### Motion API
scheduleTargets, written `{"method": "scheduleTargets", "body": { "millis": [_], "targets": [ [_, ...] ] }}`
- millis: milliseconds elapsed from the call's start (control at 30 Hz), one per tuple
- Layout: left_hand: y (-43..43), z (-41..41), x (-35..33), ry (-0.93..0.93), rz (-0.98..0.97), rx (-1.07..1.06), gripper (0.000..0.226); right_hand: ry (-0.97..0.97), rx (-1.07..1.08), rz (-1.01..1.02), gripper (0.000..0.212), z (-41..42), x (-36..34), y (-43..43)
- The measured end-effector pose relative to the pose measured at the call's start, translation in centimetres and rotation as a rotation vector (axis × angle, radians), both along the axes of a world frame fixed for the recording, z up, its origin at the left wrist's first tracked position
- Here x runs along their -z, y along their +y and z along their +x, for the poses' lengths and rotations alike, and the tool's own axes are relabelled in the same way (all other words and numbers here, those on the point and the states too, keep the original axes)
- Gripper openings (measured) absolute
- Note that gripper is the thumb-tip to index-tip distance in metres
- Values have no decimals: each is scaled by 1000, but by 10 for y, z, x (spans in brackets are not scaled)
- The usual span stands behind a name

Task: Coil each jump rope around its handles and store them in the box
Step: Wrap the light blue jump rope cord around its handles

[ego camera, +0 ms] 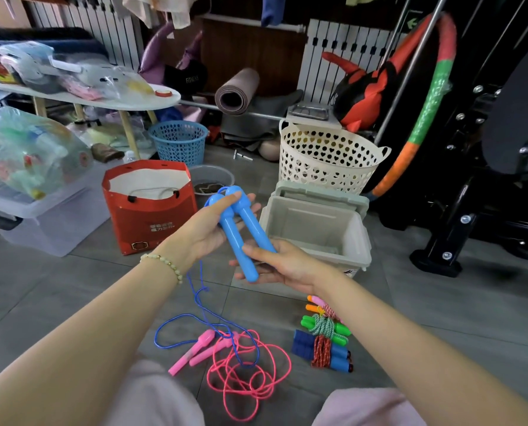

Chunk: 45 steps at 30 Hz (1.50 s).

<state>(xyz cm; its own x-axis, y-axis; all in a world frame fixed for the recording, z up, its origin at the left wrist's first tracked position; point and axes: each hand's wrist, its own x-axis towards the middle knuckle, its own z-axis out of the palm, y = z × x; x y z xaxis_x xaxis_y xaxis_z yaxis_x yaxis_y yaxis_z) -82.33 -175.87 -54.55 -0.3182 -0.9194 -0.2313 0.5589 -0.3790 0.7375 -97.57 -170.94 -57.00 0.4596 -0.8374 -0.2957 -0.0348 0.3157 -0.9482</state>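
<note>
Above the grey tiled floor [441,318], in front of the seated person, both hands hold one pair of blue handles [241,232] side by side, heads up and tilted away.

Left hand [213,226]: fingers curled behind the handle heads, thumb laid across their front. Firm grasp noted.

Right hand [282,262]: fingers cupped under the lower ends, thumb pressed along the top of the nearer handle.

Blue rope [176,321]: uncoiled. It leaves the handle heads in a small loop, drops below the left wrist and lies in loose bends on the floor, crossing the pink rope.

Pink jump rope [250,370]: loose on the floor between the person's knees, its cord in a tangle of open loops, both pink handles [195,348] lying together at its left.

Three coiled ropes lie in a row on the floor beside the right forearm: one with orange handles [313,307], one with green handles [339,332], one with dark blue handles [338,356]. Each has its cord wound around the middle.

Box [311,219]: beige, on the floor just beyond the hands, lid open and tipped back at its far edge. A red bag [152,216] stands to its left and a cream basket [327,158] behind it.
</note>
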Motion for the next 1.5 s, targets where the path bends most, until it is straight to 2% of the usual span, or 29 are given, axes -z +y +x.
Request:
{"method": "scheduleTargets", "body": {
  "millis": [167,300,367,467,567,667,800,900,1067,1267,1400,1500],
  "targets": [
    [-1,1,1,-64,-28,17,23,-31,13,-19,13,0,1,0],
    [11,-11,6,-371,-162,187,22,-116,138,-32,15,3,2,-3],
    [15,-18,6,-462,-235,199,17,-106,134,-47,17,3,1,-5],
    [12,-16,1,-438,-284,191,16,66,101,-110,25,-5,-8,-8],
    [11,-6,-3,-386,-227,182,16,232,273,-202,31,-24,-19,-16],
    [14,-1,-4,-371,-182,270,15,271,437,-444,33,-39,-36,-21],
    [24,-9,-9,-384,-210,483,25,234,319,-654,54,-36,-52,-18],
    [31,-18,-9,-397,-232,647,21,244,185,-626,63,-30,-45,-14],
    [32,-22,-9,-453,-219,767,19,248,205,-602,51,-30,-48,-10],
    [27,-20,-11,-461,-271,721,19,179,258,-575,47,-24,-48,-13],
    [26,-24,-12,-492,-291,582,21,154,434,-601,37,-30,-48,-18],
    [26,-28,-11,-588,-380,463,26,112,538,-599,33,-33,-51,-20]
  ]
}}
